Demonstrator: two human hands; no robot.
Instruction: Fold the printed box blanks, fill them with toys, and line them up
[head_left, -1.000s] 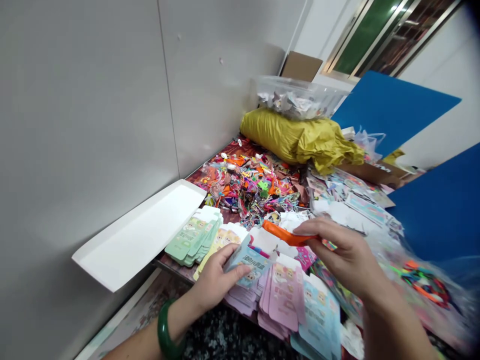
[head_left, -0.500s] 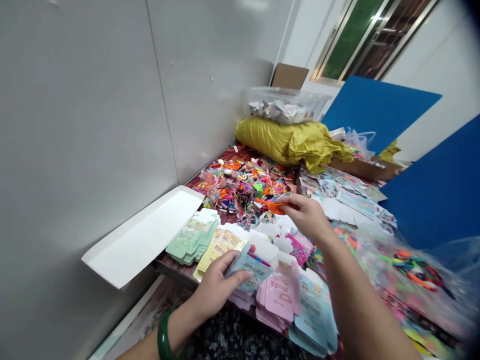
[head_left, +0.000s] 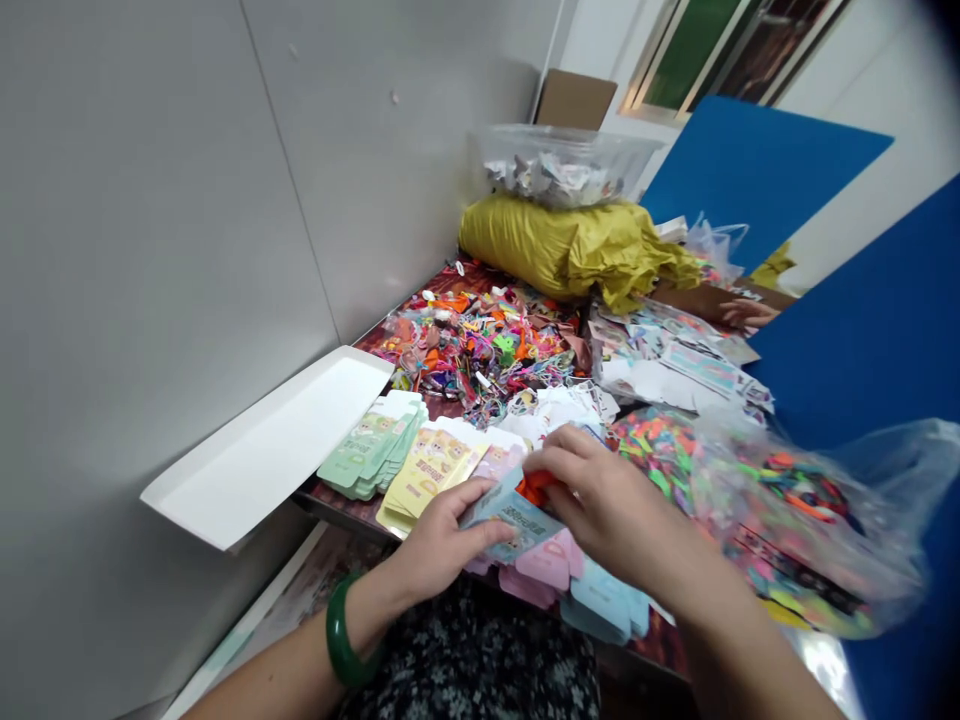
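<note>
My left hand [head_left: 442, 540] is closed around a small light-blue printed paper box [head_left: 519, 522], tilted with its open end towards my right hand. At that opening, the fingers of my right hand [head_left: 600, 495] pinch a limp orange balloon [head_left: 533, 488], partly inside the box. The right fingers hide some of the balloon and the box mouth. Below and beside my hands lie stacks of flat boxes: green [head_left: 371, 445], yellow [head_left: 427, 470], pink [head_left: 536, 572] and light blue [head_left: 600, 600]. Behind them spreads a heap of small colourful trinkets [head_left: 480, 345].
A white tray [head_left: 270, 440] juts past the table's left edge against the grey wall. Behind the heap, a yellow sack [head_left: 547, 245] lies under a clear bin [head_left: 570, 165]. Plastic bags of bright pieces [head_left: 810, 530] sit right. Another person's hand [head_left: 750, 312] shows by the blue panel [head_left: 772, 180].
My right hand has brought the orange balloon from above the trinket heap down to the box's open end. My left hand still holds the box. Another person's hand has appeared at the right.
</note>
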